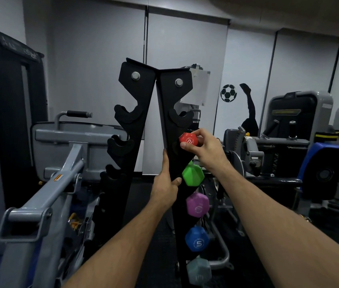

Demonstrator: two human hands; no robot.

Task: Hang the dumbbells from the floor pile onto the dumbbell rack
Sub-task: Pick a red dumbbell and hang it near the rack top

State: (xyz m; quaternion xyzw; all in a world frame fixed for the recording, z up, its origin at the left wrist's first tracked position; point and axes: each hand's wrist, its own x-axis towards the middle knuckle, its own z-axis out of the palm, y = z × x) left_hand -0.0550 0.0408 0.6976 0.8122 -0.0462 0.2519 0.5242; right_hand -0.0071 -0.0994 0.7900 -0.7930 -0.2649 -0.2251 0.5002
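While the right hand (pixel 205 146) pinches the red dumbbell (pixel 188 139) by its near head, thumb below and fingers curled over the top, the dumbbell sits at a cradle on the right upright of the black dumbbell rack (pixel 172 113), just above the green dumbbell (pixel 192 175). The left hand (pixel 165 187) steadies the same upright, fingers laid straight up along its inner edge and the thumb pressed against its front face. Below the green one hang a purple dumbbell (pixel 197 204), a blue dumbbell (pixel 197 239) and a pale grey-green dumbbell (pixel 198 271), each in its own cradle, well apart from the hands. The step in hand appears to be seating the red dumbbell; whether its handle already rests fully in the cradle cannot be told, since the upright hides it. The next move likely calls for lowering the handle squarely into the notch before the fingers let go, with one higher cradle on this upright and those of the left upright (pixel 131 121) unfilled. Readable writing: a "5" on the blue head, a digit resembling "2" on the red head seen turned sideways, and faint ring lettering too small to read. A football sticker (pixel 228 93) marks the wall behind.
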